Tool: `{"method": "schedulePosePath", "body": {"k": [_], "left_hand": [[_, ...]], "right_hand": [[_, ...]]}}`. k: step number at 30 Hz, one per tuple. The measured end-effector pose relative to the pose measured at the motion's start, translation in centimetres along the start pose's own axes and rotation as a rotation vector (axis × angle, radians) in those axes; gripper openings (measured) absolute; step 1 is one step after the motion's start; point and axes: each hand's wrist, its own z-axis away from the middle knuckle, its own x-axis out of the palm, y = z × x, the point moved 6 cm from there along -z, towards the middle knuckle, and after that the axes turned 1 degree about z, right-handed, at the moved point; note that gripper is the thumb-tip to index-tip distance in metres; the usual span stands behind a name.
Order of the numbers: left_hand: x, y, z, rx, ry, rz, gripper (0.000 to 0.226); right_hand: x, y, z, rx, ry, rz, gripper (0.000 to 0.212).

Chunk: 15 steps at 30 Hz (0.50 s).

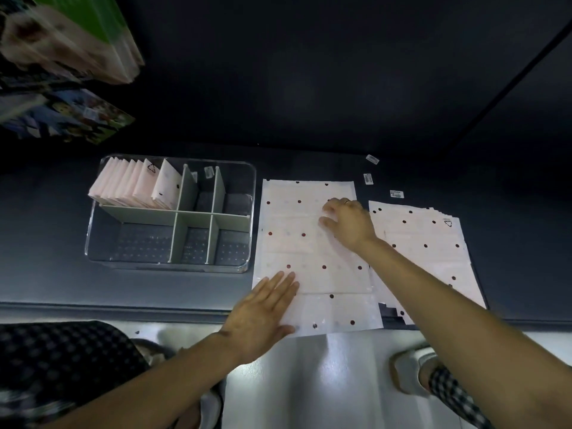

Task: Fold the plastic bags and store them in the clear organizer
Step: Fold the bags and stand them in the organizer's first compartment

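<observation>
Pale pink plastic bag [312, 258], dark-dotted, creased, lies flat just right of the clear organizer [247, 218]. Left hand [260, 314] presses its near corner, fingers straight. Right hand [346, 224] rests on its far part, fingers loosely bent, gripping nothing.

A dark navy matte counter [309, 88] carries 3 small white barcode stickers [372, 159] lying loose near its far right part, well apart from each other. At the far left corner, blurred colourful printed packages [71, 116] lean over the surface, with a green-topped pale stack [77, 35] above them. Below the counter's near edge, a glossy pale grey floor [325, 382] shows, with a light grey slipper [408, 370] on it.
</observation>
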Motion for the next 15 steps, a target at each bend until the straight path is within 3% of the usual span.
{"method": "schedulePosePath", "body": {"k": [4, 7, 15], "left_hand": [[0.1, 0.4, 0.0, 0.021, 0.050, -0.123, 0.074], [1.1, 0.7, 0.1, 0.032, -0.035, -0.103, 0.077], [1.2, 0.9, 0.7, -0.023, -0.004, -0.112, 0.083]], "right_hand": [[0.8, -2.4, 6.1, -0.218, 0.190, -0.082, 0.029], [3.2, -4.1, 11.9, -0.446, 0.252, 0.032, 0.037], [8.0, -2.9, 17.0, -0.498, 0.059, 0.321, 0.067]]}}
